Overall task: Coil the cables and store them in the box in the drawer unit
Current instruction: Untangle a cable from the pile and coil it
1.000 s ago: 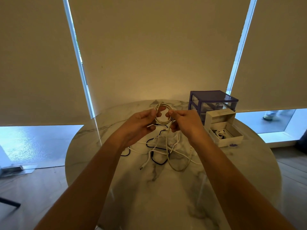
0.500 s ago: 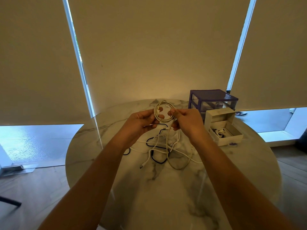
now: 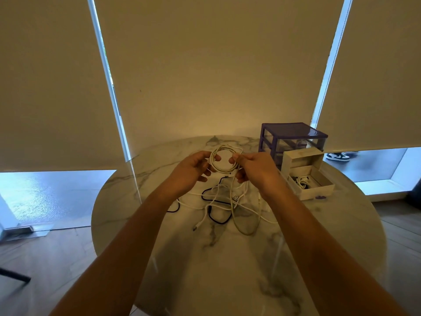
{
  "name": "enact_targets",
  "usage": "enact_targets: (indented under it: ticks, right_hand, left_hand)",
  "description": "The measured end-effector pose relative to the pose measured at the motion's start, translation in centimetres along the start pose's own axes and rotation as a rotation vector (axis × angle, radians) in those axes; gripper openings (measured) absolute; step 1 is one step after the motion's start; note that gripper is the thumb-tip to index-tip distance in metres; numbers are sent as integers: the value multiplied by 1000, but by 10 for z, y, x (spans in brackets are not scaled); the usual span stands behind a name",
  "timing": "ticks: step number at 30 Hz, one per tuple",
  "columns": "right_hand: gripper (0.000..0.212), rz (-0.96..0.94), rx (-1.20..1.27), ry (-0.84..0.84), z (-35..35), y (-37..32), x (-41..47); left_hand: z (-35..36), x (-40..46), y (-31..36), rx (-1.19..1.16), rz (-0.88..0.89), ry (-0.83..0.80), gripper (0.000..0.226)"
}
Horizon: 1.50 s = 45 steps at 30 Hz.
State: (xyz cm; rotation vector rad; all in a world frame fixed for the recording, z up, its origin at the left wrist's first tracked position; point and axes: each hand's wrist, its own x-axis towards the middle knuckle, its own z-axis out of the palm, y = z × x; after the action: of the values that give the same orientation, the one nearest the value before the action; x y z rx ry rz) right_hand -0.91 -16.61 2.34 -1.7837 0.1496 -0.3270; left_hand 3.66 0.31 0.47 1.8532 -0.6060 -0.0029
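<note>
Here the left hand (image 3: 190, 171) and right hand (image 3: 255, 171) each pinch a side of the white cable coil (image 3: 224, 161) held above the marble table (image 3: 182, 258), its loose tail hanging toward the tangle, with the open white box (image 3: 319, 189) nearer the right hand.

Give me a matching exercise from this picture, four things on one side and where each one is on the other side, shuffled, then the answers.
Things:
1. white coil
2. black cable
3. box
4. drawer unit

Places:
A. at the far edge of the table, behind the box
B. held up between the left hand and the right hand
C. open, on the table right of the hands
D. lying loose on the table under the hands

Pairs: 1-B, 2-D, 3-C, 4-A
</note>
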Motion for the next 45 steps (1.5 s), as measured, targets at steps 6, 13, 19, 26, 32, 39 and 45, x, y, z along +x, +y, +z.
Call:
enact_targets:
  ticks: [6, 13, 19, 26, 32, 39, 45]
  right_hand:
    - [24, -69, -98, 96, 3, 0, -1]
    - [23, -134, -170, 160, 7, 2, -1]
    - [20, -189, -133, 118, 13, 4, -4]
    - [24, -171, -59, -57, 14, 15, -10]
    - [28, -19, -21, -233, 10, 23, -22]
    - [18, 14, -574, -405, -2, 47, -27]
    - [22, -160, -686, -127, -15, 47, -18]
  left_hand:
    - [-3, 1, 6, -200, -34, -36, 23]
    - [0, -2, 8, -326, -72, -8, 21]
    - [3, 2, 5, -342, -102, 153, 16]
    - [4, 4, 0, -357, -114, 244, 22]
    - [-1, 6, -2, -412, -107, 332, 19]
    - [-22, 13, 6, -516, -90, 443, 21]
    - [-33, 15, 15, -586, -94, 407, 21]
